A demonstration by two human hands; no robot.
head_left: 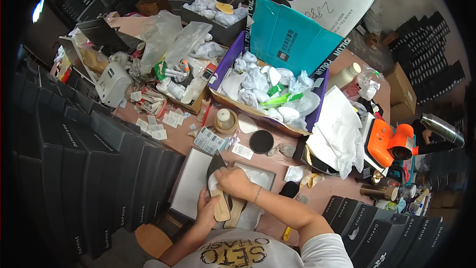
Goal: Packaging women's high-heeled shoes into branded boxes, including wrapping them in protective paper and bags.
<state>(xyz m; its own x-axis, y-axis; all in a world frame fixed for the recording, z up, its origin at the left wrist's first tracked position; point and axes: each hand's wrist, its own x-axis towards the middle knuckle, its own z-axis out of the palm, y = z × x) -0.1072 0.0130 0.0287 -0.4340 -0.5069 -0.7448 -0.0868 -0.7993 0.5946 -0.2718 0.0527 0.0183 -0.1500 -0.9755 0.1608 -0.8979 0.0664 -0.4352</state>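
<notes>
We see L hand [205,212] gripping a tan-soled shoe [219,203] from below, sole up, over an open white shoebox [191,182] at table [178,141] edge. R hand [233,180] presses white tissue [213,182] into the shoe's black toe end, fingers closed on it. 2nd shoe [236,211] lies just beside, in the box. Round black lid [261,141] nearby; orange heat gun [391,141] well apart, to the right.

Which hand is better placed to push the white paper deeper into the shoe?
Probably the right hand: it rests on the white paper at the shoe's toe, while the left hand grips the shoe.
</notes>
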